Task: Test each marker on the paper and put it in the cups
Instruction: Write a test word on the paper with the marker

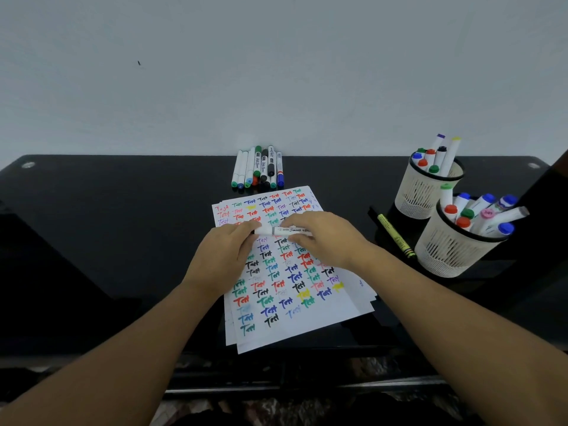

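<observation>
A white marker [278,231] lies level above the paper [335,312], held at both ends. My left hand [226,256] grips its left end, where the cap is mostly hidden by the fingers. My right hand [322,238] grips the barrel on the right. The paper is a small stack of white sheets covered with coloured "Test" words. Several more markers [259,169] lie in a row by the wall behind the paper. Two cream mesh cups stand at the right, the far cup [422,192] and the near cup [451,253], both holding several markers.
A yellow-green marker [395,235] lies on the black glass table [107,216] just left of the cups. A pale wall rises right behind the table. The table's front edge runs below the paper.
</observation>
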The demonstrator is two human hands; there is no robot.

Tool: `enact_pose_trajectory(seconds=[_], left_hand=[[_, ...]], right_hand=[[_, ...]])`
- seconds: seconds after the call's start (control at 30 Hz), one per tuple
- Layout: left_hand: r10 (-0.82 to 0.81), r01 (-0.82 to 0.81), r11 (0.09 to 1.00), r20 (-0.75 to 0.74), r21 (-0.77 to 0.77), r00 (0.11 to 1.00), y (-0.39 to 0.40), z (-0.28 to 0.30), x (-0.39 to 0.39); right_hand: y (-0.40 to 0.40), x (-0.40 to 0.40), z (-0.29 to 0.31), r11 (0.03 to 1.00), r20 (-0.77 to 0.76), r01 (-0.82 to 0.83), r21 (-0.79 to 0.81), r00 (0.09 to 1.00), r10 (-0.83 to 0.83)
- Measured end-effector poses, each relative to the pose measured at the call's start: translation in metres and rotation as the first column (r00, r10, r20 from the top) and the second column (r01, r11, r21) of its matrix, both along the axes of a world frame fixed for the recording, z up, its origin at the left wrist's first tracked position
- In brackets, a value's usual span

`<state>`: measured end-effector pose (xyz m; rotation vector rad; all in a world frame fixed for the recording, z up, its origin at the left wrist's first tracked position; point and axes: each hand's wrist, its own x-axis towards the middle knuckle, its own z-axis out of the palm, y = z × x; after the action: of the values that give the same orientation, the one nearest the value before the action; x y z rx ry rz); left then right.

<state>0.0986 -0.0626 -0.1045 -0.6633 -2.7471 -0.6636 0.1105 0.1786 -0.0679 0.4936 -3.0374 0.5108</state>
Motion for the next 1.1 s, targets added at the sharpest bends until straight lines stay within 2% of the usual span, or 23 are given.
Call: enact_pose_trajectory(seconds=[0.13, 0.3, 0.43, 0.57, 0.7, 0.93, 1.1], left_hand=[[-0.024, 0.025, 1.0, -0.035, 0.018, 0.999, -0.001, 0.0, 0.0], [-0.044, 0.045, 0.999, -0.048, 0.026, 0.998, -0.001, -0.002, -0.001], [0.01, -0.013, 0.997, 0.045, 0.074, 0.999, 0.001, 0.001, 0.001], [0.079, -0.084, 0.996, 0.125, 0.04, 0.989, 0.004, 0.001, -0.004], [0.073, -0.066, 0.996, 0.103, -0.064, 0.992, 0.002, -0.003, -0.007], [0.043, -0.039, 0.998, 0.083, -0.053, 0.996, 0.0, -0.006, -0.009], [0.042, -0.034, 0.996, 0.097, -0.076, 0.994, 0.001, -0.004, -0.009]], right_hand=[[-0.009, 0.0, 0.005, 0.997, -0.06, -0.041, 0.069, 0.997, 0.045], [-0.018, 0.003, 0.007, 0.99, -0.048, -0.092, 0.106, 0.994, 0.097], [-0.018, 0.005, 0.005, 0.997, -0.029, -0.059, 0.055, 0.998, 0.06], [-0.015, 0.008, 0.004, 0.999, -0.029, -0.027, -0.019, 0.999, 0.026], [-0.012, 0.011, 0.007, 0.996, 0.007, 0.012, -0.085, 1.0, -0.012], [-0.01, 0.013, 0.005, 0.987, 0.036, 0.054, -0.151, 0.998, -0.049], [-0.008, 0.014, 0.008, 0.919, 0.089, 0.093, -0.383, 0.994, -0.063]])
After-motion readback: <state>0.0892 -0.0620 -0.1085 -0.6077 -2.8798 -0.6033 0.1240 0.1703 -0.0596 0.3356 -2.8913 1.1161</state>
